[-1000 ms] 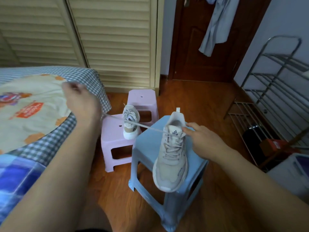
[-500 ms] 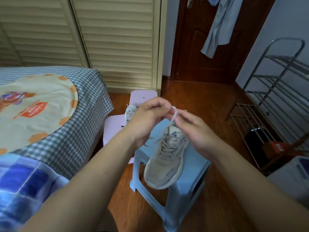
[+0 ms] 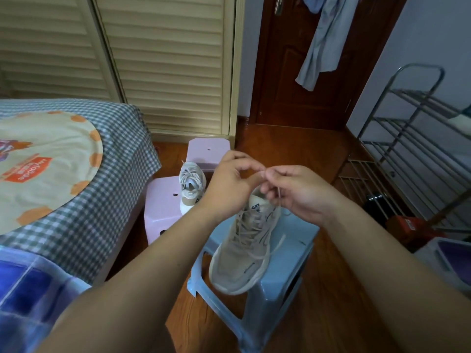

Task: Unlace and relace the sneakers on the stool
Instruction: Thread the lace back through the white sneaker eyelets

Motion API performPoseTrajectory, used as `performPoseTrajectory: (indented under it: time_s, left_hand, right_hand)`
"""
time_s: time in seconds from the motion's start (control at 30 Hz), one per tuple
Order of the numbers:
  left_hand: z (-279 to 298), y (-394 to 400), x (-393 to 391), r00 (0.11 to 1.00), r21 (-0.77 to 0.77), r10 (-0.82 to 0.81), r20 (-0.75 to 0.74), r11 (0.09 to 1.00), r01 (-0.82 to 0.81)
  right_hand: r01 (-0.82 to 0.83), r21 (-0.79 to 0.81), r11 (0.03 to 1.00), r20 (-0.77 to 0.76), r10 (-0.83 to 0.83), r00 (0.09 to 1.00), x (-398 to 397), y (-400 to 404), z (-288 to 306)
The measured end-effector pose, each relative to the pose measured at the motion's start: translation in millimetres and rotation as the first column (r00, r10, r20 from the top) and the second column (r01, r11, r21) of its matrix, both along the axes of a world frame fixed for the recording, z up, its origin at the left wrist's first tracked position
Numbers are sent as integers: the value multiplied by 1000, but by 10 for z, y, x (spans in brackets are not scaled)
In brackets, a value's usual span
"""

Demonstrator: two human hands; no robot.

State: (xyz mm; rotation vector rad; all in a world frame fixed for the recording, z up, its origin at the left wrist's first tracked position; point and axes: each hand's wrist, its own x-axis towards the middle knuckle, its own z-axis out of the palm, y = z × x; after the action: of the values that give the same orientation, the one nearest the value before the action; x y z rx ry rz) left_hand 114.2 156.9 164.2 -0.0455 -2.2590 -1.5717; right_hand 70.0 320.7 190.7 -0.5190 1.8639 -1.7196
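Observation:
A beige sneaker [image 3: 242, 253] lies on the blue stool [image 3: 288, 266], toe toward me, laced up the front. Above its tongue my left hand [image 3: 229, 184] and my right hand [image 3: 298, 192] meet. Both pinch the thin beige shoelace [image 3: 279, 192] between thumb and fingers. One loose lace end [image 3: 276, 247] trails over the sneaker's right side onto the stool. A second sneaker [image 3: 190, 184] stands heel toward me on the pink stool [image 3: 163, 202] behind and to the left.
A bed with a checked cover [image 3: 102, 179] fills the left. Another pink stool [image 3: 206, 154] stands farther back by the louvred wardrobe doors [image 3: 165, 67]. A metal shoe rack [image 3: 413, 154] and an orange box [image 3: 410, 222] are at the right. The floor is wood.
A second ago my left hand held the lace stretched far out to the left. It has come back to meet the right hand above the sneaker's tongue, and the sneaker has turned slightly.

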Motion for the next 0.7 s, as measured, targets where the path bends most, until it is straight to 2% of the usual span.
performPoseTrajectory:
  time_s: [0.07, 0.13, 0.2, 0.27, 0.33, 0.37, 0.43, 0.5, 0.53, 0.6, 0.7]
  left_hand:
    - [-63, 25, -22, 998, -1, 45, 48, 999, -45]
    - [-187, 13, -63, 961, -3, 183, 208, 982, -187]
    - [-309, -7, -78, 875, -112, 261, 408, 965, -236]
    - [-425, -5, -101, 819, -166, 228, 527, 972, -164]
    - [-470, 0, -120, 814, -152, 221, 537, 975, -165]
    - [-492, -26, -145, 816, -100, 223, 532, 974, -201]
    - [-515, -109, -163, 806, 159, 154, 571, 943, -293]
    - [-521, -157, -145, 784, 407, -1, 621, 854, -322]
    - [-510, -174, -114, 768, 479, -62, 638, 813, -332]
    - [-501, -199, -68, 743, 553, -142, 655, 759, -343]
    - [-548, -233, -78, 732, 581, -164, 662, 729, -362]
  right_hand:
    - [107, 34, 994, -24, -107, 994, -30, 33, -53]
    - [289, 199, 936, -207, -248, 947, -91, 70, -141]
    - [424, 294, 857, -385, -300, 873, -125, 66, -211]
    - [422, 284, 861, -447, -271, 853, -75, -39, -270]
    - [391, 294, 872, -460, -229, 858, -20, -206, -366]
    - [403, 309, 861, -469, -231, 852, -23, -282, -444]
    - [453, 315, 834, -456, -286, 843, -56, -411, -638]
    - [483, 315, 817, -360, -369, 857, -99, -479, -765]
    - [462, 332, 823, -341, -352, 872, -120, -502, -785]
    - [428, 383, 819, -345, -303, 888, -146, -509, -814]
    - [468, 421, 777, -355, -334, 873, -143, -511, -821]
